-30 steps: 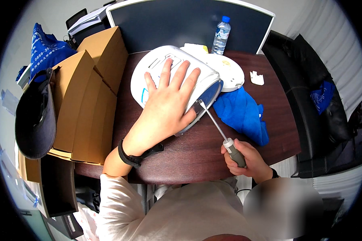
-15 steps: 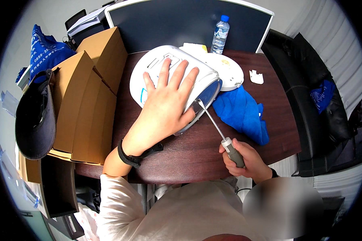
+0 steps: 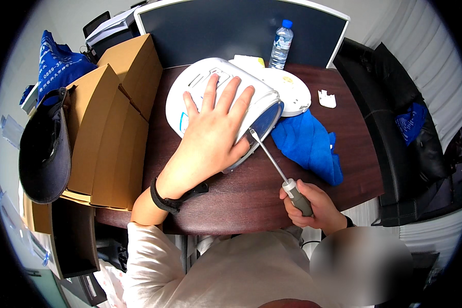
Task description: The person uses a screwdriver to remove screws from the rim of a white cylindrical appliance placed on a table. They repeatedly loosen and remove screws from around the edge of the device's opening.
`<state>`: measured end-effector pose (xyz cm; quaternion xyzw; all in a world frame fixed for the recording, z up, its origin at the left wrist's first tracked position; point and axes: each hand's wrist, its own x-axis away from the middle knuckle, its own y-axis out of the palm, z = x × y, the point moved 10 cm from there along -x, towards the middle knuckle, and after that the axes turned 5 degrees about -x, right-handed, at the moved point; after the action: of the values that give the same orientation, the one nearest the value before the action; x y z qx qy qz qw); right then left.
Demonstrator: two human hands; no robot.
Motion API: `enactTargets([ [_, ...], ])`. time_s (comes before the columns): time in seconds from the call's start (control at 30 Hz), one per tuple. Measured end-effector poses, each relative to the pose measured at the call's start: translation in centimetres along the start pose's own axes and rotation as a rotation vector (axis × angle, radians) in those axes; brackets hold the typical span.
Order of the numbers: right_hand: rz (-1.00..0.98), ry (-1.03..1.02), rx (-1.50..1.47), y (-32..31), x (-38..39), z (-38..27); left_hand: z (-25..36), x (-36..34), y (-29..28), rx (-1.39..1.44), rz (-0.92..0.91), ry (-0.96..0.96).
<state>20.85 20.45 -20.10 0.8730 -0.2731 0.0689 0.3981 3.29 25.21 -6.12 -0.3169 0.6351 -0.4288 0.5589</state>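
A white rounded appliance (image 3: 187, 86) with a blue panel on its right side sits on the dark wooden desk (image 3: 210, 205). My left hand (image 3: 210, 133) rests across its top, fingers spread. In my right hand (image 3: 315, 203) is a screwdriver (image 3: 297, 192) with a grey-green handle, its shaft tip at the appliance's right-side rim, near my left thumb; whether it is inserted I cannot tell. A crumpled blue cloth (image 3: 305, 143) lies right of the appliance. Behind it are a round white piece (image 3: 292, 92) and a small white part (image 3: 327, 99).
Cardboard boxes (image 3: 115, 164) crowd the left side, with a dark cap (image 3: 43, 154) and blue bag (image 3: 56, 64). A water bottle (image 3: 281, 46) stands before a dark partition (image 3: 205, 28). A black sofa (image 3: 374, 128) is to the right; an open drawer (image 3: 74, 236) is lower left.
The screwdriver tip has shifted slightly left along the appliance's rim. My left hand has stayed in place.
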Motion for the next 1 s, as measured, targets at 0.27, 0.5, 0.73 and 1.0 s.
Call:
enactTargets([
  [0.27, 0.003, -0.004, -0.066, 0.4, 0.1, -0.1, 0.0, 0.0, 0.1, 0.010, -0.008, 0.003],
  [0.5, 0.029, 0.023, -0.094, 0.7, 0.3, 0.2, 0.0, 0.0, 0.1, 0.006, -0.005, 0.004],
  [0.73, 0.095, 0.120, -0.002, 3.4, 1.5, -0.4, 0.2, 0.2, 0.0, -0.052, -0.020, -0.010],
  [1.0, 0.439, -0.836, 1.514, 3.0, 2.7, -9.5, -0.2, -0.1, 0.3, -0.085, 0.008, -0.022],
])
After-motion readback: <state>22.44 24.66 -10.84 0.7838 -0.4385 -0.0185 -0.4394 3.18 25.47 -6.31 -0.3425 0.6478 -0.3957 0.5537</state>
